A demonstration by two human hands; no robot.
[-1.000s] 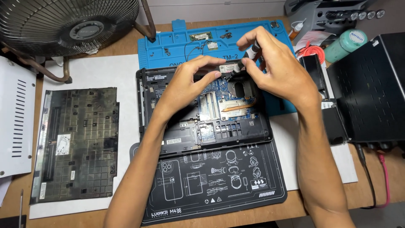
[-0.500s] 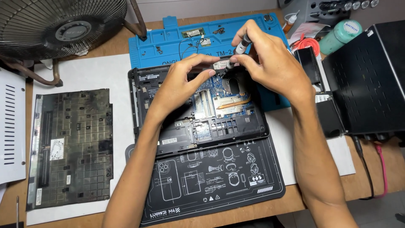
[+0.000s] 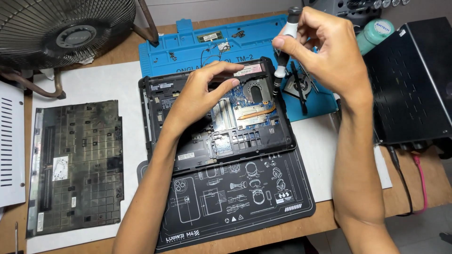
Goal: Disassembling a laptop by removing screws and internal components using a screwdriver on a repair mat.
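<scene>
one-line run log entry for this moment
left hand: resting on opened black laptop chassis | right hand: holding black-and-silver precision screwdriver upright over chassis corner

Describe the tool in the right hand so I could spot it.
Start at the opened laptop mid-desk. Above its top right corner, the right hand pinches a slim screwdriver upright, tip down. It is the only tool held; the others lie flat on the blue mat.
</scene>
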